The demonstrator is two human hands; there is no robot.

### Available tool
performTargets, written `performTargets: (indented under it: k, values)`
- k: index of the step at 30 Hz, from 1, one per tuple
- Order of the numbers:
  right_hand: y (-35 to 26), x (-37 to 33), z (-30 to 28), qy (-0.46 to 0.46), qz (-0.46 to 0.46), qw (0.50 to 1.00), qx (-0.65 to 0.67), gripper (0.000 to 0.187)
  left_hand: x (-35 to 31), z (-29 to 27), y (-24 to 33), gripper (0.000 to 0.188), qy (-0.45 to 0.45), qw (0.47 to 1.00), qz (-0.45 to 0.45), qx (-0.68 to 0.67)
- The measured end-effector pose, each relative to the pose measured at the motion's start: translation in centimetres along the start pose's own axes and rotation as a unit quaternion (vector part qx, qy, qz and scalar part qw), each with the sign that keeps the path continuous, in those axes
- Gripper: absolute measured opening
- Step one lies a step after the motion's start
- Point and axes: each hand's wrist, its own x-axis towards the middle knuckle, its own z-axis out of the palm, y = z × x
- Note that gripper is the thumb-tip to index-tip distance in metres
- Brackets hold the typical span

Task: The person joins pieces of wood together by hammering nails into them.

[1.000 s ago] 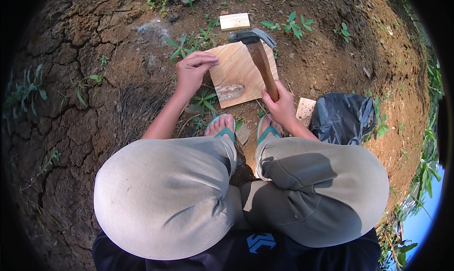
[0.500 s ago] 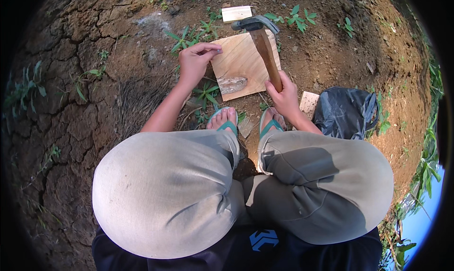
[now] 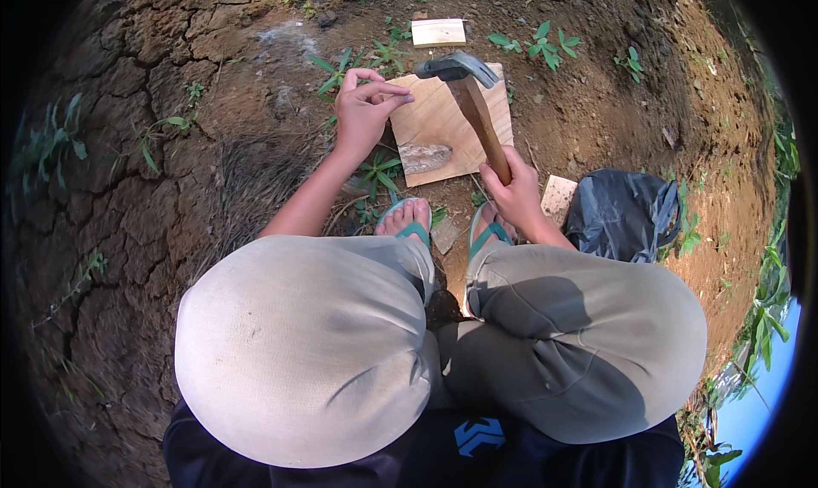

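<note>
A wooden board (image 3: 460,138) with a rough knot near its lower left lies on the ground ahead of my feet. My right hand (image 3: 515,191) is wrapped round the wooden handle of a claw hammer (image 3: 479,113), whose dark metal head is raised over the board's far part. At the board's upper left, my left hand (image 3: 365,113) has thumb and forefinger pinched together. Whatever sits between those fingertips, if anything, is too small to make out.
A small wood block (image 3: 438,33) lies beyond the board. To the right, another wood piece (image 3: 558,195) rests beside a black plastic bag (image 3: 624,213). Small green plants (image 3: 545,45) grow from cracked brown soil (image 3: 128,70). A bit of blue shows at the far edge.
The whole scene has shifted slightly down in view. My left hand's fingers have changed pose a little, still pinched over the board. The hammer stays raised in my right hand.
</note>
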Motion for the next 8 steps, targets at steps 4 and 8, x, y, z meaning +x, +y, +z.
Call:
performTargets:
  k: [4, 8]
  values:
    - [0.7, -0.2, -0.7, -0.015, 0.034, 0.999, -0.010, 0.026, -0.1, 0.3, -0.2, 0.019, 0.007, 1.000, 0.008, 0.014]
    - [2.2, -0.7, -0.8, 0.013, -0.081, 0.996, -0.022, 0.027, -0.6, 0.4, -1.3, 0.018, -0.016, 1.000, -0.006, 0.011]
